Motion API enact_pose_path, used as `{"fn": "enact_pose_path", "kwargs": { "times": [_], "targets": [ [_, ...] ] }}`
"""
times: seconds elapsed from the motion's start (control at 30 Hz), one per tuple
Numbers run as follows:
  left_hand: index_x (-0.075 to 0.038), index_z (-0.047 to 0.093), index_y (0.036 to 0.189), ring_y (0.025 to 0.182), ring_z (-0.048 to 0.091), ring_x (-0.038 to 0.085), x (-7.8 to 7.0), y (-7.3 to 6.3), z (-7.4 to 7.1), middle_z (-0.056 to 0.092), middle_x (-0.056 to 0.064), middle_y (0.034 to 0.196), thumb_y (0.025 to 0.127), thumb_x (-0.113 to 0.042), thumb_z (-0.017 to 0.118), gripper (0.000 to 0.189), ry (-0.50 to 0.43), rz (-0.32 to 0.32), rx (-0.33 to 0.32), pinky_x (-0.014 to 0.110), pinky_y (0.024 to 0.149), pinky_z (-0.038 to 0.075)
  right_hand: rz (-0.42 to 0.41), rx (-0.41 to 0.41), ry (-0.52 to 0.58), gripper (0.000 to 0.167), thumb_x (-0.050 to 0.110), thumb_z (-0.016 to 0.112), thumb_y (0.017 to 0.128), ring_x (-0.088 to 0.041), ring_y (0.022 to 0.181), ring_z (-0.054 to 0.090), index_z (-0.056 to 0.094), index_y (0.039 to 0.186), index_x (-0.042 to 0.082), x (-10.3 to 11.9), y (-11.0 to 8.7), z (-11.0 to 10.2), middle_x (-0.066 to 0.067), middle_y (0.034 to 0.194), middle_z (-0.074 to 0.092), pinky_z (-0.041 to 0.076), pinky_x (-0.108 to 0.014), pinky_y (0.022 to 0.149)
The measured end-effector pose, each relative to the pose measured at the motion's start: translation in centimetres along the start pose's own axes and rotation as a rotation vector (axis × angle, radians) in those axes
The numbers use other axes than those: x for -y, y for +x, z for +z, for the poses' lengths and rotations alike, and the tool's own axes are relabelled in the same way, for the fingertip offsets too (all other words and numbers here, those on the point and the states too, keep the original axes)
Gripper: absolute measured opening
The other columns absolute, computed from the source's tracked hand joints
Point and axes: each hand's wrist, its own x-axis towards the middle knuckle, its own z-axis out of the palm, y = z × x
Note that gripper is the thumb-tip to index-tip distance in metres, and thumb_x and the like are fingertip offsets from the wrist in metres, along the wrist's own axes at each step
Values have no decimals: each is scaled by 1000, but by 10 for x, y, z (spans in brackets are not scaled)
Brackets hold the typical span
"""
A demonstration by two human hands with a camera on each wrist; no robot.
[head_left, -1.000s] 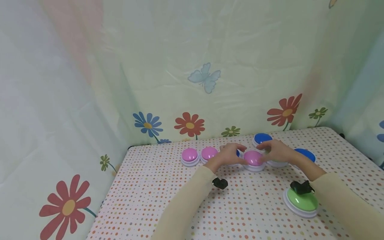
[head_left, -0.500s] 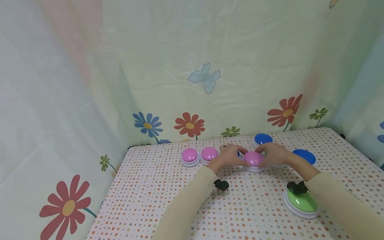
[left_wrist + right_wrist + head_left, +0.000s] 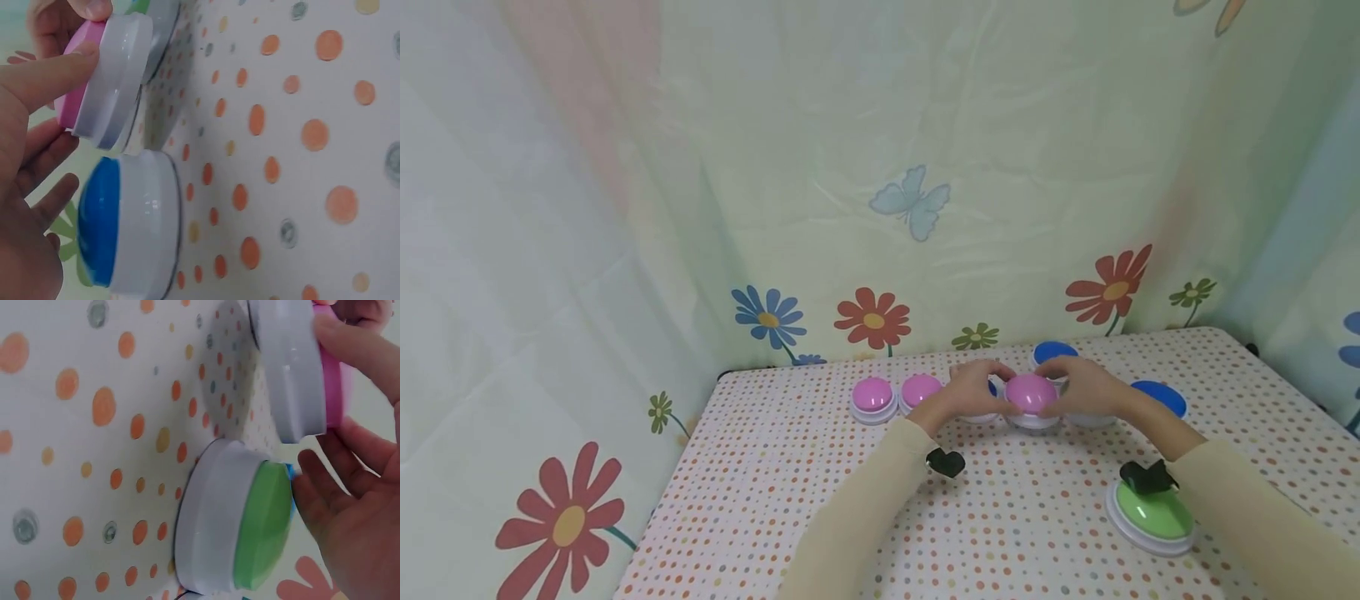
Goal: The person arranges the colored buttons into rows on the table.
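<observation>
Both hands pinch a round push button with a pink dome (image 3: 1032,393) and a white base, one hand from each side. My left hand (image 3: 973,389) has its thumb on the dome's near side, its fingers behind. Opposite, my right hand (image 3: 1086,387) grips the same way. In the left wrist view the pink button's white base (image 3: 115,81) stands out from the tabletop, slightly tilted. Beside it, under the left hand, sits a blue-domed button (image 3: 100,222). A green-domed button (image 3: 262,525) sits below the right hand, mostly hidden in the head view.
Two pink buttons, one at far left (image 3: 872,395) and one beside it (image 3: 921,390), continue the row. Blue buttons stand behind (image 3: 1055,352) and at right (image 3: 1161,397). A larger green button (image 3: 1154,512) lies under the right forearm. The dotted table (image 3: 760,500) meets a flowered curtain (image 3: 820,208).
Thumbs and fingers have closed in on the pink button, and it has risen slightly against its neighbours. The head view has tilted up a little.
</observation>
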Motion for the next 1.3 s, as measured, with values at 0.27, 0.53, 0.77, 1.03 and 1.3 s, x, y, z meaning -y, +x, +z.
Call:
{"fn": "enact_pose_path", "kwargs": {
  "times": [0.27, 0.53, 0.77, 1.03, 1.3],
  "targets": [
    [-11, 60, 127, 113, 54, 9, 7, -11, -23, 60, -5, 120, 80, -23, 81, 53, -228, 69, 0, 24, 94, 44, -61, -69, 74, 68, 36, 84, 75, -41, 110, 55, 56, 123, -3, 12, 7, 4, -20, 118, 59, 51, -53, 85],
    [-4, 57, 128, 101, 57, 6, 17, -28, -37, 60, -1, 117, 78, -14, 83, 58, -407, 26, -19, 18, 82, 50, -136, -98, 114, 63, 36, 86, 73, -31, 102, 57, 59, 119, 2, 32, 18, 12, -12, 112, 61, 54, -44, 79],
    [-4, 54, 132, 101, 58, 8, 28, -46, -53, 60, -1, 119, 78, -20, 84, 63, -356, -10, -51, 20, 84, 50, -172, -83, 141, 61, 31, 85, 74, -29, 100, 58, 58, 119, -2, 52, 36, 23, -13, 111, 61, 53, -43, 82],
    [-5, 56, 129, 102, 58, 11, 44, -64, -72, 61, -1, 117, 76, -19, 85, 63, -368, -49, -96, 24, 86, 51, -189, -54, 190, 62, 26, 86, 73, -29, 101, 57, 57, 121, -1, 73, 57, 37, -12, 112, 60, 54, -40, 80],
    [-7, 55, 131, 106, 58, 15, 63, -84, -87, 59, 0, 119, 78, -22, 83, 62, -327, -91, -104, 23, 85, 50, -237, -37, 182, 59, 25, 85, 74, -30, 101, 57, 58, 120, -1, 93, 74, 51, -13, 111, 61, 54, -41, 81]
  ]
}}
